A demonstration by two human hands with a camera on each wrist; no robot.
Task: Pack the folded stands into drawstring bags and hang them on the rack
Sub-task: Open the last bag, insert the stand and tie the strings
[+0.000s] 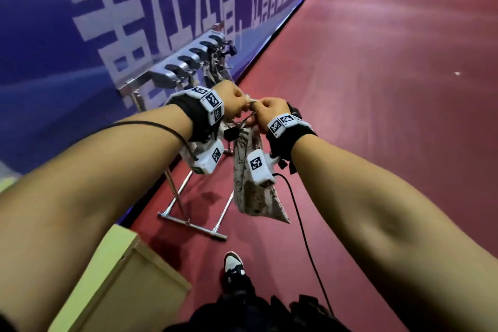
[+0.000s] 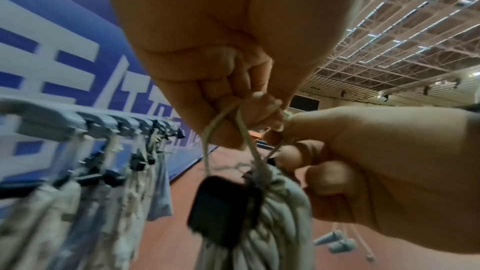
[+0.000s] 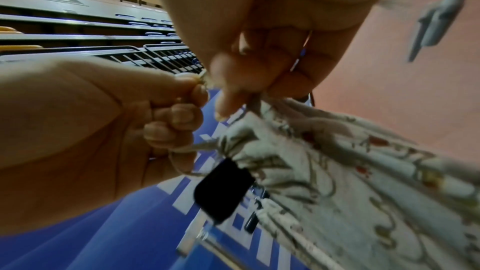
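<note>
A patterned cream drawstring bag (image 1: 256, 194) hangs in the air in front of the metal rack (image 1: 186, 62). Its neck is cinched, and a black stand end (image 2: 221, 210) pokes out of it. My left hand (image 1: 237, 101) pinches the beige drawstring (image 2: 233, 122) above the bag. My right hand (image 1: 266, 112) grips the same string right beside it, fists almost touching. In the right wrist view the bag (image 3: 350, 171) trails down to the right and the black stand end (image 3: 223, 188) shows at its mouth.
Several filled bags (image 2: 85, 202) hang from the rack's hooks against a blue banner wall (image 1: 54, 21). A yellow-green box (image 1: 116, 283) stands at lower left. My shoe (image 1: 233, 264) is on the red floor (image 1: 377, 89), and a black cable (image 1: 304, 229) dangles from my right wrist.
</note>
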